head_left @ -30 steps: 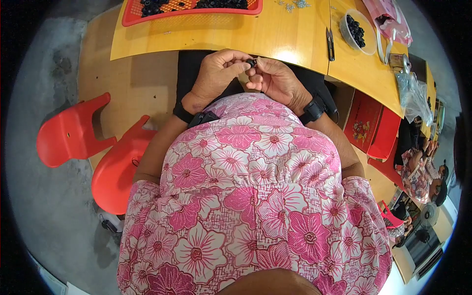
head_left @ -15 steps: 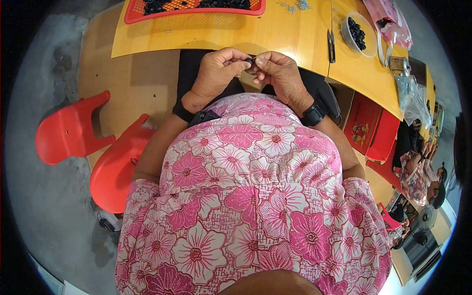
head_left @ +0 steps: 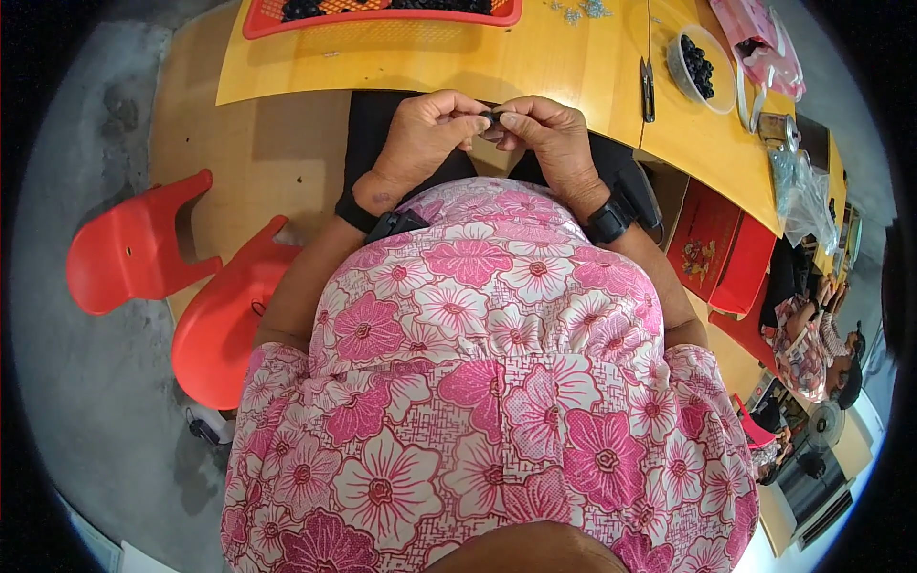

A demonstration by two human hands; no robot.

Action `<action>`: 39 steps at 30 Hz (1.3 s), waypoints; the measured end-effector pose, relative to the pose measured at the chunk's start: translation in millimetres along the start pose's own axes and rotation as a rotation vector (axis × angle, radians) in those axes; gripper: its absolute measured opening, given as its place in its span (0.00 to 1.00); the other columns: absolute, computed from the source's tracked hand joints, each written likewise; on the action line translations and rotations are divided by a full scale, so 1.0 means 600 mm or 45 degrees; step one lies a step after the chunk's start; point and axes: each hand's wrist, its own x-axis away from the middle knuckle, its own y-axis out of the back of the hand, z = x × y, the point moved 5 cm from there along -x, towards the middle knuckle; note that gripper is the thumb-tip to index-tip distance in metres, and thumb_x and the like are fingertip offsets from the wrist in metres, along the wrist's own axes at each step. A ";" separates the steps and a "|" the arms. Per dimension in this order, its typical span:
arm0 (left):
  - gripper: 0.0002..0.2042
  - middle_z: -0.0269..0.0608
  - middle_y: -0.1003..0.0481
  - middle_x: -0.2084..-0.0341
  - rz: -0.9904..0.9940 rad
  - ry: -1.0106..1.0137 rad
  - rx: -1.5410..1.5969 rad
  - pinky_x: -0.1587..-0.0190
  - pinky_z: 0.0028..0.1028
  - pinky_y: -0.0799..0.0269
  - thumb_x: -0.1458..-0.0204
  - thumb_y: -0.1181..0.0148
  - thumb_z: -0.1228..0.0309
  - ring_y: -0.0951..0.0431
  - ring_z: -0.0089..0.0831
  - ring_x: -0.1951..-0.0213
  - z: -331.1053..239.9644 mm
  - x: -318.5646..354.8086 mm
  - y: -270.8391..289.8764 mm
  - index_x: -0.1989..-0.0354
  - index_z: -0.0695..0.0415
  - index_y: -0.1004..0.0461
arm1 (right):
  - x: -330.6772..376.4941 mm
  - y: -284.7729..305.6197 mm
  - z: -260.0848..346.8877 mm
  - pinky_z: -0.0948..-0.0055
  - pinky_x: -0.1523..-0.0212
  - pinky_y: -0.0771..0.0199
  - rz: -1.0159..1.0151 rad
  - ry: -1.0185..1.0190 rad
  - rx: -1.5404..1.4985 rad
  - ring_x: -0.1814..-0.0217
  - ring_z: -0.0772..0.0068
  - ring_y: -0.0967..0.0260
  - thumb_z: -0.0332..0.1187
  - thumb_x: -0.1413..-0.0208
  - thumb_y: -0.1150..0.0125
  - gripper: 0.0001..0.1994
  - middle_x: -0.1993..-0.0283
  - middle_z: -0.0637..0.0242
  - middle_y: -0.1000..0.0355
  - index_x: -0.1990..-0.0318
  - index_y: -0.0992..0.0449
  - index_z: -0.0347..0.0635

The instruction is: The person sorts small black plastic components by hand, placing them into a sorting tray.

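Observation:
Between the fingertips of both hands is a small black round part [head_left: 492, 117], mostly covered by the fingers. My left hand [head_left: 427, 136] pinches it from the left with thumb and forefinger. From the right, my right hand [head_left: 546, 138] pinches it the same way. Both hands are just off the near edge of the yellow table [head_left: 564, 67], above my lap. Beyond them stands a red plastic basket [head_left: 382, 21] with many black parts in it. A clear round bowl [head_left: 728, 86] on the right holds more of these black pieces.
Black thread snips [head_left: 648, 91] lie near the bowl. Small clear bits [head_left: 585, 11] are scattered at the back. A pink bag [head_left: 759, 43], a metal can [head_left: 778, 131] and a plastic bag [head_left: 810, 202] line the right side. Red chairs [head_left: 224, 329] stand left; people sit far right.
Both hands stay in nearly the same place, still pinching the black part. The fingers of my right hand have curled in slightly and the part has turned a little.

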 end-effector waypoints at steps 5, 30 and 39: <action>0.08 0.34 0.24 0.72 -0.021 -0.118 -0.071 0.70 0.15 0.30 0.48 0.42 0.76 0.28 0.16 0.74 -0.015 0.002 -0.001 0.61 0.64 0.25 | -0.003 0.005 -0.026 0.80 0.68 0.25 -0.002 -0.250 -0.296 0.73 0.78 0.29 0.26 0.46 0.42 0.06 0.71 0.65 0.26 0.62 0.25 0.33; 0.07 0.33 0.27 0.72 -0.057 -0.332 -0.221 0.62 0.19 0.32 0.52 0.39 0.76 0.27 0.21 0.67 -0.033 0.001 -0.005 0.64 0.60 0.23 | 0.012 -0.026 -0.032 0.74 0.59 0.25 0.491 -0.406 -0.798 0.67 0.79 0.30 0.40 0.40 0.48 0.14 0.63 0.66 0.27 0.55 0.29 0.38; 0.09 0.36 0.25 0.68 0.011 -0.277 0.024 0.60 0.20 0.30 0.49 0.41 0.75 0.26 0.21 0.65 -0.021 0.001 -0.015 0.60 0.63 0.25 | 0.010 -0.025 -0.019 0.73 0.61 0.28 0.403 -0.279 -0.757 0.72 0.78 0.34 0.37 0.41 0.46 0.12 0.68 0.68 0.28 0.60 0.28 0.35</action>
